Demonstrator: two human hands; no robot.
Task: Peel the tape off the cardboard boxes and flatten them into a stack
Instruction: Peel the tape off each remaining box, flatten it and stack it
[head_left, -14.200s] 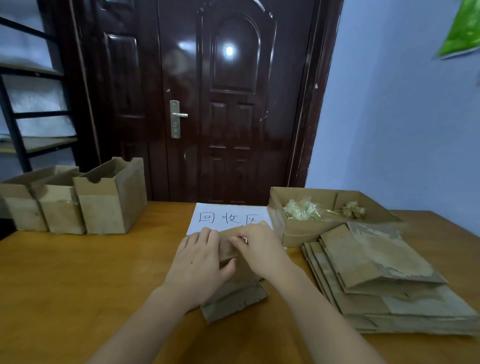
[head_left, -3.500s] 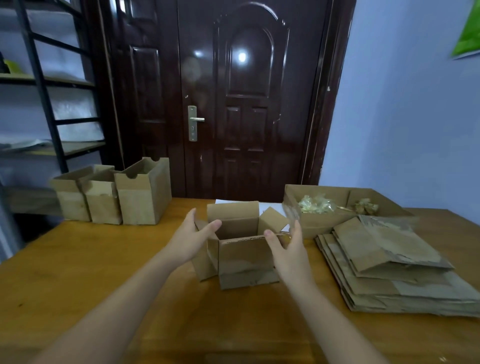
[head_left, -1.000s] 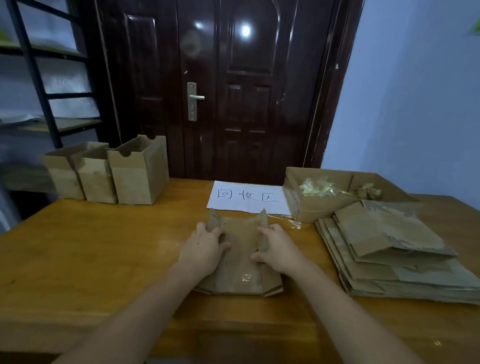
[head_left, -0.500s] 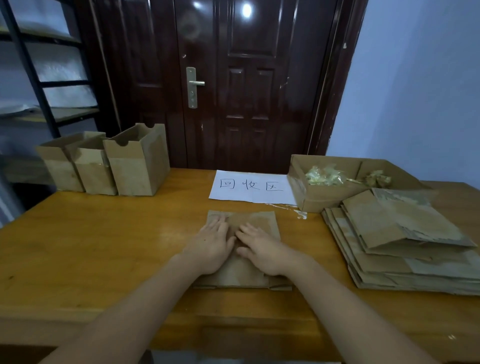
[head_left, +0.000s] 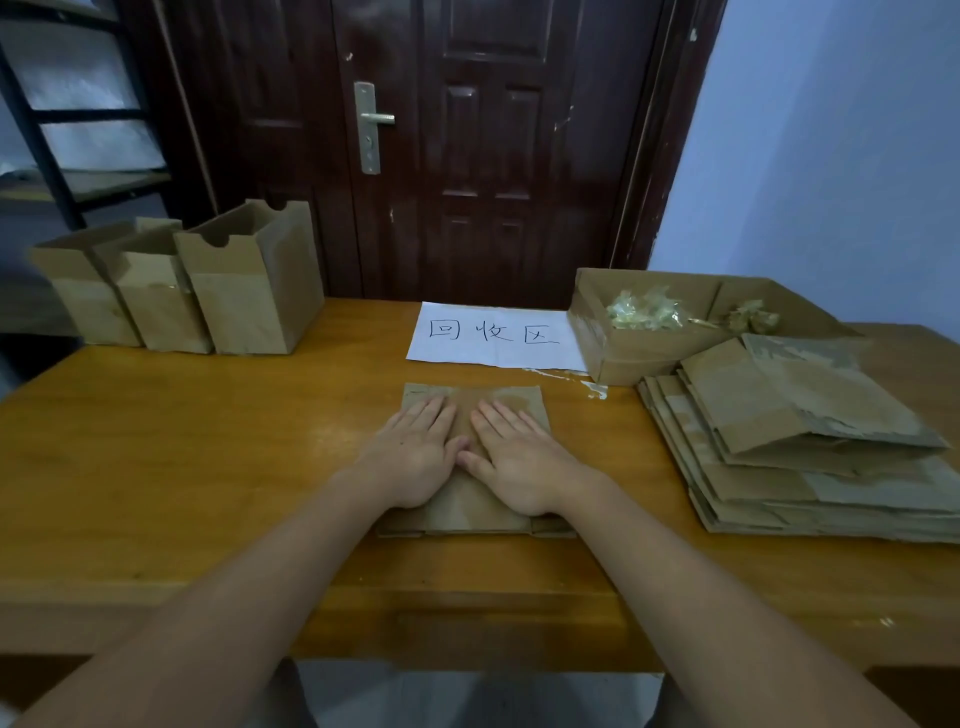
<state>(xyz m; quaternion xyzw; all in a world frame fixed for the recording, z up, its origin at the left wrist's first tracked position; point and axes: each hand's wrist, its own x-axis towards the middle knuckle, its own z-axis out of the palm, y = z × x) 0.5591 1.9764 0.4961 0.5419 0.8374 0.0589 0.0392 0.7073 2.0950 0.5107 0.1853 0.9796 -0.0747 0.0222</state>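
Flattened box (head_left: 470, 512) lies flat on the worktop (head_left: 171, 447), centre-front, plain brown cardboard w/ a darker worn patch near its far edge; both palms are pressed down on it.

To the right, a stack of flattened boxes (head_left: 810, 452), several layers deep, edges fanned slightly, top piece skewed and scuffed where tape came off.

Behind that stack, a low open carton (head_left: 644, 353) w/ crumpled wads of peeled tape (head_left: 644, 312) inside.

Far left, three upright boxes (head_left: 182, 291) in a row, touching, tops open, pale tape strips across their fronts.
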